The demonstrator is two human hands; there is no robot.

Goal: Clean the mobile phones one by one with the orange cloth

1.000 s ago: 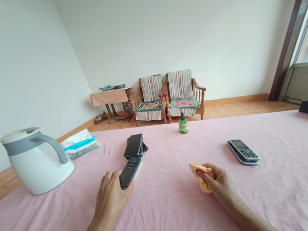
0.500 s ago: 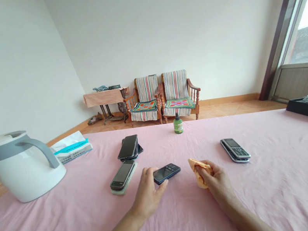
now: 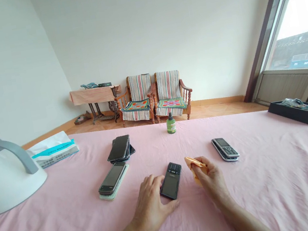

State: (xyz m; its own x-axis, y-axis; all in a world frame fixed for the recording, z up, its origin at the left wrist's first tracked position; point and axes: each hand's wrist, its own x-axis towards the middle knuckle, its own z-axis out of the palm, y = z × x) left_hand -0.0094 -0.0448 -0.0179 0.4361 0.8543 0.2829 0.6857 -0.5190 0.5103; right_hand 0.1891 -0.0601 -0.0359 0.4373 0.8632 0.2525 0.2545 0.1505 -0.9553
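A dark keypad mobile phone is at the middle front, its keys toward the far end and its screen toward me. My left hand grips it by the left edge, with fingers along that side and the thumb by its near end. Just to the right, my right hand pinches a folded orange cloth, apart from the phone. Left of my left hand, a phone rests on a pale one, and behind them is a stack of dark phones. Two keypad phones lie stacked at the right.
A pink cloth covers the table. On the left stand a white and grey jug and a tissue pack. A green bottle is near the far edge; a black tray with cables sits at the right.
The phone in my left hand has turned from lying sideways to pointing away from me. My right hand still holds the cloth. The view has swung slightly right.
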